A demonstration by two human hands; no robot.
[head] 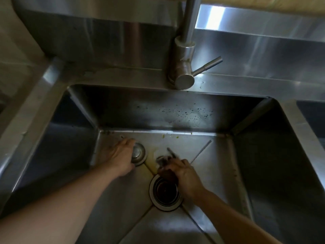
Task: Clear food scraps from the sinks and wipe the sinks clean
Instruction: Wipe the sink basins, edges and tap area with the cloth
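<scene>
Both my hands are down in a deep stainless steel sink (175,111). My left hand (119,155) grips the round metal drain stopper (139,153), which lies on the sink floor left of the drain. My right hand (181,173) grips a dark, blurred object (163,162) just above the open drain hole (165,191); what it is I cannot tell. Small green and yellow food scraps (169,136) lie along the back edge of the sink floor. Dark specks (184,113) dot the back wall.
A steel faucet (184,55) with a side lever (207,65) stands on the ledge behind the sink. A second basin (313,117) begins at the right, across a steel divider. A steel backsplash (246,48) runs behind.
</scene>
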